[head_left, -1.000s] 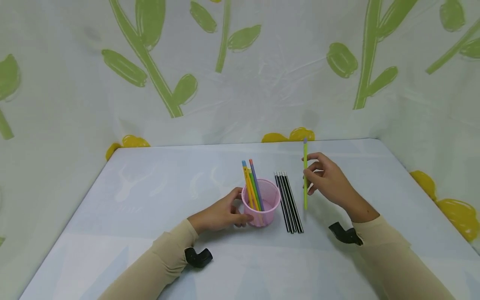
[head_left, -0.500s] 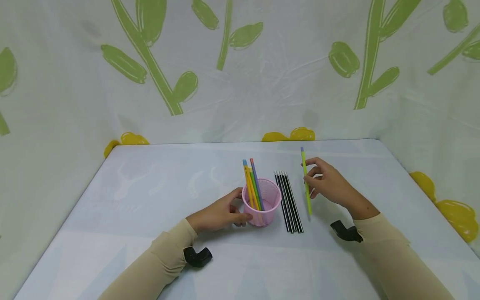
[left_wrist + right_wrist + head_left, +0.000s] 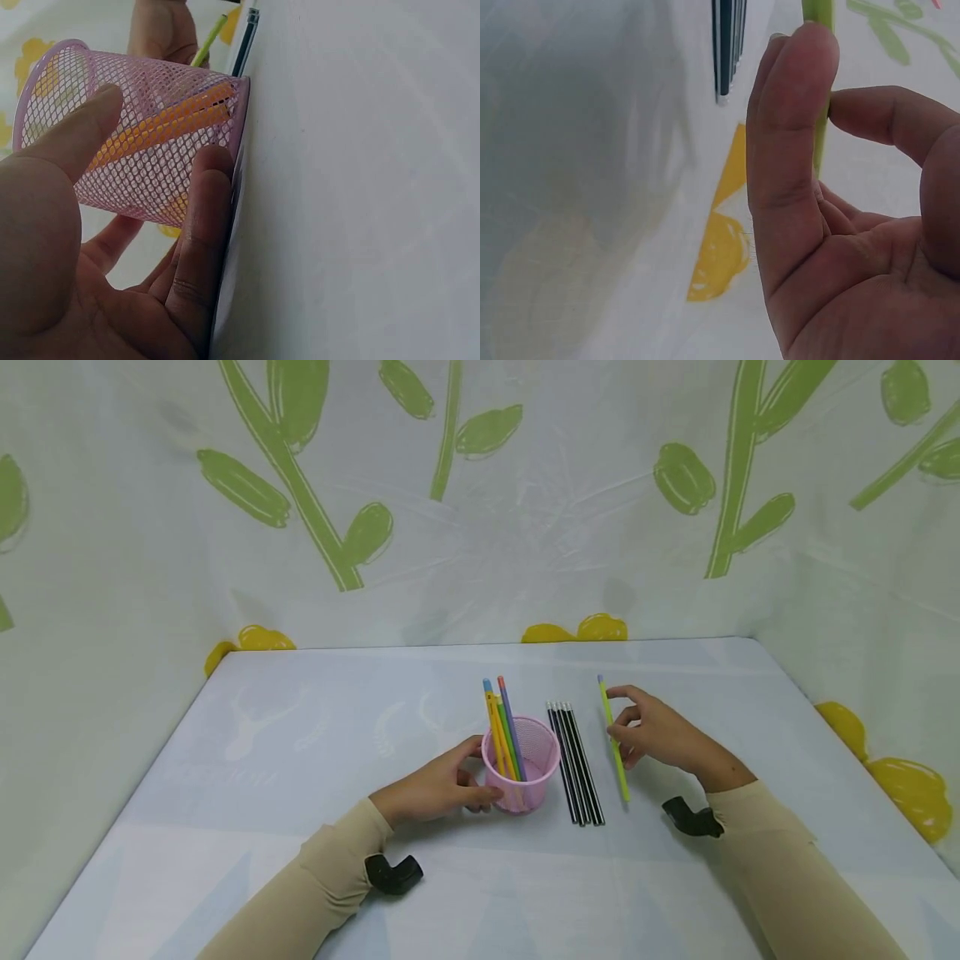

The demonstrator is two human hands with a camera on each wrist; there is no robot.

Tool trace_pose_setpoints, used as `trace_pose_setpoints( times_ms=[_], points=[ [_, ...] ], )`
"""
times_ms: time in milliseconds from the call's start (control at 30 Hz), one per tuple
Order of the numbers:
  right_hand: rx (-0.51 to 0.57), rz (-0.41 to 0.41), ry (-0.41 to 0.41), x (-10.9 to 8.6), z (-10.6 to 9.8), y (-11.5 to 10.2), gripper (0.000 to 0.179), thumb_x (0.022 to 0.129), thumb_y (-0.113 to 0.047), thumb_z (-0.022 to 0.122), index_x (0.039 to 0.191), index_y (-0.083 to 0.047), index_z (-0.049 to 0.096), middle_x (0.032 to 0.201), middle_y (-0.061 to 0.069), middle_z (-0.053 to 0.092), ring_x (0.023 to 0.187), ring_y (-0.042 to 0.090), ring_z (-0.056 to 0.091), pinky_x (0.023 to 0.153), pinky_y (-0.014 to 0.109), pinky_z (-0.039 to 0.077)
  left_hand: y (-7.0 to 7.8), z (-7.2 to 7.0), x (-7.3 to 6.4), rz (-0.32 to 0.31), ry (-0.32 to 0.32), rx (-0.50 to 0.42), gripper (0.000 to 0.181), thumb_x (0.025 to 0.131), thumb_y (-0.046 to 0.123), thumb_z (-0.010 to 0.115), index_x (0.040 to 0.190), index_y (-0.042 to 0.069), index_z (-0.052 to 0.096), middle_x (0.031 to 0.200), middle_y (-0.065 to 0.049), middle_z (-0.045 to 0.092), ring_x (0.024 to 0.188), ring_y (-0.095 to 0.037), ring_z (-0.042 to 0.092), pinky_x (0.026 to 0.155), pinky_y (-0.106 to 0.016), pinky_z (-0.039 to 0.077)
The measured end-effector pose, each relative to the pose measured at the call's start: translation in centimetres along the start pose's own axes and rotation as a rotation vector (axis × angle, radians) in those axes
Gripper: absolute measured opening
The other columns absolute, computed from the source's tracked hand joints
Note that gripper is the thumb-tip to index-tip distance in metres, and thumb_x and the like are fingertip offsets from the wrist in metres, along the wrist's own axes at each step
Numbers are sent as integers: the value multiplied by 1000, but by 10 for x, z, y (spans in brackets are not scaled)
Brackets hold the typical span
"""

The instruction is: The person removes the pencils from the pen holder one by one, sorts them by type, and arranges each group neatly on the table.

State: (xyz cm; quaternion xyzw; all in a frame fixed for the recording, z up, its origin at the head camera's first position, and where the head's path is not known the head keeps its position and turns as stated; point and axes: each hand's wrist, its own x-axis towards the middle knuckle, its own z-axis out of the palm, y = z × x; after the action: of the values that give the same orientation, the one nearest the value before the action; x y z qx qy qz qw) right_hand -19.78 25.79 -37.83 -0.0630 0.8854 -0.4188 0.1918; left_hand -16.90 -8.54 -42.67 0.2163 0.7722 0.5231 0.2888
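Observation:
My left hand (image 3: pixel 435 789) grips the side of a pink mesh pencil cup (image 3: pixel 542 792), thumb and fingers spread around its wall in the left wrist view. Several coloured pencils lean inside the cup, among them a yellow one (image 3: pixel 494 718) and a purple one (image 3: pixel 510 714). To the right of the cup, my right hand (image 3: pixel 660 731) pinches a lime-green pencil (image 3: pixel 619 768) with a purple top end. That pencil slants, its lower end close over the table. Between cup and right hand, several black pencils (image 3: pixel 576 768) lie side by side on the table.
The white table (image 3: pixel 300 710) has faint printed patterns. Behind it hangs a white backdrop (image 3: pixel 570 543) with green leaves and yellow shapes. A black curved piece sits at each wrist, one at the left cuff (image 3: pixel 393 875) and one at the right (image 3: pixel 692 818).
My right hand has lowered toward the table with the lime-green pencil, which has tilted from upright to slanted. The left hand keeps its hold on the cup.

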Motion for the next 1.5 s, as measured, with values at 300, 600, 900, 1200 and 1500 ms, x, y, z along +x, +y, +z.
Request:
trace_pose_setpoints(
  times_ms=[300,600,900,1200,1500],
  points=[
    [-22,42,-69,4,1,10,69,98,-13,59,156,-8,21,101,16,62,67,23,68,65,37,59,2,0,-1,-11,0,-6,75,90,35,75,150,29,31,137,-4,49,89,-20,67,81,-32,55],
    [-30,35,-98,8,0,20,73,96,-9,60,156,-5,19,100,17,64,65,24,69,62,39,59,1,0,0,-14,-1,-14,72,90,35,75,149,29,33,138,-4,48,90,-20,67,80,-33,55],
    [-71,56,-82,10,5,23,77,95,-10,65,157,-4,19,99,16,65,62,20,68,60,37,59,1,0,0,-17,-10,-17,73,90,36,75,150,29,32,138,-4,48,91,-20,67,82,-32,55],
    [-114,55,-63,9,6,23,75,94,-10,66,155,-2,24,98,15,62,57,18,68,57,36,58,3,0,0,-4,-8,2,71,91,34,74,149,29,33,132,-5,51,88,-19,67,80,-32,54],
    [-149,67,-61,10,8,21,74,94,-10,67,155,-2,26,100,15,61,57,17,68,57,35,58,2,-1,0,0,-3,2,73,91,33,74,150,28,31,132,-4,51,88,-20,67,79,-32,54]
  ],
)
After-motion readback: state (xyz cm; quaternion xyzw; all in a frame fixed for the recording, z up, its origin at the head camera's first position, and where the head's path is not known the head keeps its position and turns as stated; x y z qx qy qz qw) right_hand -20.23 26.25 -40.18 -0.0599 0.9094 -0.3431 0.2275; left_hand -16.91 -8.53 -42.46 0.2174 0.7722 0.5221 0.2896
